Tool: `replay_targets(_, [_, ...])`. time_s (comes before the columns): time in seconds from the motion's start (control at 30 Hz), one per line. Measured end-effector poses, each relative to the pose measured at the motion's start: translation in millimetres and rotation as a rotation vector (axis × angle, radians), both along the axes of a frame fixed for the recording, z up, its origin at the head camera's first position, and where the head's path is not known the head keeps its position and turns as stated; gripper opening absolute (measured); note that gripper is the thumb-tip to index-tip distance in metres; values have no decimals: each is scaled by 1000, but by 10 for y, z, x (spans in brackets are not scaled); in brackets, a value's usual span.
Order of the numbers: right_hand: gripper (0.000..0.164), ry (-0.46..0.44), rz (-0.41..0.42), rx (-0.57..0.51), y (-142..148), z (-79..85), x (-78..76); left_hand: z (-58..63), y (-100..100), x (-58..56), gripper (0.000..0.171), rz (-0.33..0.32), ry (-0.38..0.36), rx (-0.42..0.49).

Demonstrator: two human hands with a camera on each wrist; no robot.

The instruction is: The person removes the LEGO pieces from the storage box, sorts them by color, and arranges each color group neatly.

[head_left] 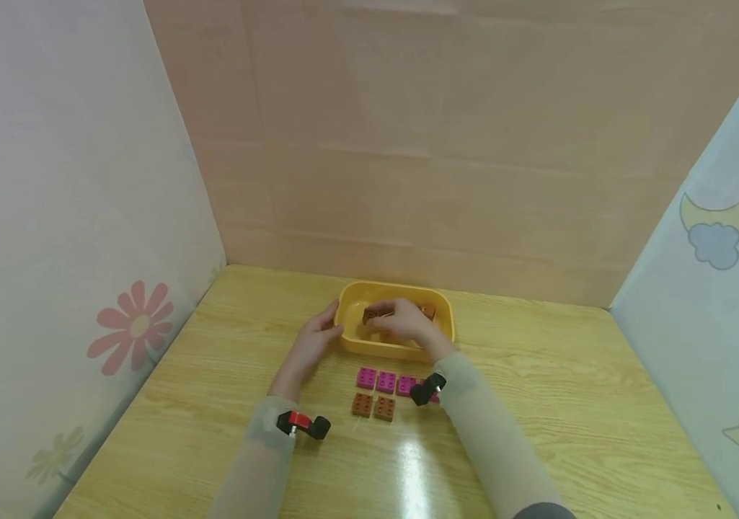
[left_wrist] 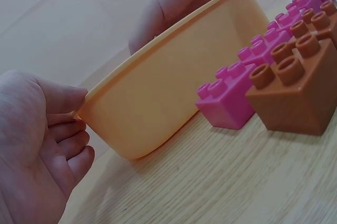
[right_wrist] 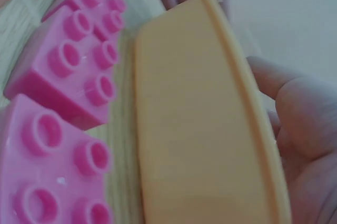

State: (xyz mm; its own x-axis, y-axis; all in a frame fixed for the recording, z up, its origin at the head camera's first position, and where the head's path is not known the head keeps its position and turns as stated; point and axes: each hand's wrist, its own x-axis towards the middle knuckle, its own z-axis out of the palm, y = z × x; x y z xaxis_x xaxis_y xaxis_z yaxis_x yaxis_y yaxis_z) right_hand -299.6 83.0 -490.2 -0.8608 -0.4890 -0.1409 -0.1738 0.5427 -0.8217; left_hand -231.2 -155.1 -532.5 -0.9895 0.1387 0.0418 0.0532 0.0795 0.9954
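Pale sleeves (head_left: 508, 440); left fingers (left_wrist: 63, 96) pinch smooth tub (left_wrist: 152, 98), right fingers (head_left: 385, 306) brick (head_left: 369, 315) (brown, studded).

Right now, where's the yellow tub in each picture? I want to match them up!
Head: the yellow tub sits just below the centre.
Left wrist: across the middle, its rim slanting up to the right.
Right wrist: from the middle toward the right, rim on its right side.
Shared landmark: the pink blocks, beside the tub in every view.
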Motion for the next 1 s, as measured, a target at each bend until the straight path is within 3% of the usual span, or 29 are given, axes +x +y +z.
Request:
replay_targets(0.3, [43, -55, -47, -202, 189, 189, 130, 34, 3, 7, 63, 3, 21, -18])
replay_targets(0.77, [50, -16, -63, -270, 548, 206, 445, 15, -5, 21, 62, -1, 25, -40])
replay_targets(1.0, [61, -27, -164, -257, 697, 198, 627, 25, 1, 43, 62, 6, 8, -42])
